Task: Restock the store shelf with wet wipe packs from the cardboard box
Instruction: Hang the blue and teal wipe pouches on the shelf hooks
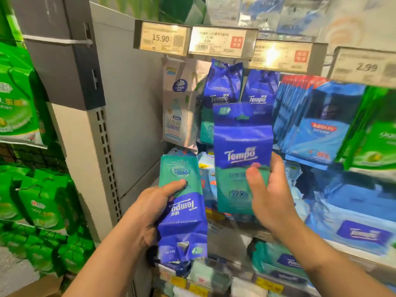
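Blue-and-teal film wraps the upright Tempo pack [242,155] that the right hand [267,189] grips by its lower right edge, thumb pressed on the front and fingers curled behind. That pack is held up in front of the 2 hanging Tempo packs [222,91] of the same kind, its hang-hole top overlapping their lower halves.

Left of the upright Tempo pack and lower, the left hand [150,209] holds the upside-down Tempo pack [184,211], teal end up and logo inverted, with the thumb laid across the teal part and fingers wrapped behind. The 2 held packs do not touch.

Left of the hanging Tempo packs hangs a white Vinda pack [180,103]. Above them runs a row of price tags [162,38], the leftmost reading 15.90 and one far to the right reading 2.99. Right of the upright Tempo pack hang light blue packs [317,129], then green packs [372,138] at the picture's edge. Below and right of it, flat blue wipe packs [362,230] lie on the shelf [225,239].

Far left of the upside-down Tempo pack, past a grey shelf upright [102,146], green packs fill another rack [25,200]. A cardboard corner [36,287] shows at the bottom left, below that rack.
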Demonstrator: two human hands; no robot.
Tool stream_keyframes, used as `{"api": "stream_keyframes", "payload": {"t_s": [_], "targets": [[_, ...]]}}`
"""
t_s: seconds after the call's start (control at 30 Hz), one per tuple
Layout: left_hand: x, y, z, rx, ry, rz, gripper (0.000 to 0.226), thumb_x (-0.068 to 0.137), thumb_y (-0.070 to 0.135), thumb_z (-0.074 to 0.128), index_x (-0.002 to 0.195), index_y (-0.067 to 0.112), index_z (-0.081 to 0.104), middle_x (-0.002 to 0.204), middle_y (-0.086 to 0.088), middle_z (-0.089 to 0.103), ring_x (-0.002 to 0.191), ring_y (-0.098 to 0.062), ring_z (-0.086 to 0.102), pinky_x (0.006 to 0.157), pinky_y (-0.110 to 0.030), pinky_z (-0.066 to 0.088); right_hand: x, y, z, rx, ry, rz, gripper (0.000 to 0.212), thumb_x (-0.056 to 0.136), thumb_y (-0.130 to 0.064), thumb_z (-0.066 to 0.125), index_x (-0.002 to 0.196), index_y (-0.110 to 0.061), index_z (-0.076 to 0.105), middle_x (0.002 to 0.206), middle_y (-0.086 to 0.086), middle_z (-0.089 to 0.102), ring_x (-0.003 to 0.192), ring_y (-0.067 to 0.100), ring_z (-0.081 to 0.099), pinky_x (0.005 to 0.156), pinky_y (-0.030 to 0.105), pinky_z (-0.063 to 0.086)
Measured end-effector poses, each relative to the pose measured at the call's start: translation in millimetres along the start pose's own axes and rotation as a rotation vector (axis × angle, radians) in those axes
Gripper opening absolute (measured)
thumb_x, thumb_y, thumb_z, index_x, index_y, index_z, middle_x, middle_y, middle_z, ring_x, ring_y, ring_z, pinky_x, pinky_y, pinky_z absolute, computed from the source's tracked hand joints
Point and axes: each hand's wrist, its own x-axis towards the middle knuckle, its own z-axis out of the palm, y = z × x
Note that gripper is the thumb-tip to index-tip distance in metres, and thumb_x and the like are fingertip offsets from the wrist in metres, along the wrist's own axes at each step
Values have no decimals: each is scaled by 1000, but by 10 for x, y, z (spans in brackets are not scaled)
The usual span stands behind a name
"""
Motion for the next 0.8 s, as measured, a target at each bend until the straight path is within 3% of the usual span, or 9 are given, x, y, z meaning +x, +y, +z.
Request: {"api": "stream_keyframes", "payload": {"t_s": [0.07,0.13,0.3,0.4,0.53,0.67,0.8], "targets": [[58,3,-57,-10,16,-1,41,81,27,72,113,2,68,85,-21,73,56,-27,69,72,-48,58,10,-123,-72,175,212,155,20,104,-24,55,121,-14,57,92,-23,72,82,-14,63,71,6,45],[38,26,-38,-15,14,27,45,79,26,73,118,4,66,97,-23,73,62,-28,70,78,-52,56,152,-220,-173,251,241,253,21,104,-23,55,117,-9,61,90,-15,72,78,-12,64,68,8,47],[78,23,-6,0,-16,76,43,77,23,73,115,5,66,96,-23,74,61,-27,71,68,-43,59,404,-429,-275,322,232,228,11,104,-30,57,106,-22,63,91,-13,77,85,4,72,72,23,57],[-3,57,35,1,-27,105,28,83,23,71,106,8,67,86,-20,74,56,-26,70,63,-39,59,544,-553,-283,349,277,207,15,98,-39,60,103,-27,65,98,-8,77,91,12,73,78,37,60],[-71,87,42,-3,-27,118,23,85,24,70,102,8,66,87,-20,75,57,-26,70,59,-36,60,653,-493,-268,354,329,207,17,97,-41,60,104,-26,65,95,-10,76,88,8,72,77,34,59],[-108,86,31,-16,0,123,21,85,23,70,99,8,66,83,-19,75,56,-26,70,56,-34,59,718,-348,-223,266,413,354,29,100,-52,56,96,-24,63,85,-9,69,72,1,65,69,28,55],[-119,72,12,-24,16,121,27,83,24,72,103,8,66,86,-20,75,57,-26,70,59,-34,59,683,-216,-158,249,413,475,43,89,-65,57,99,-23,64,97,-1,72,91,20,70,89,50,58]]}}
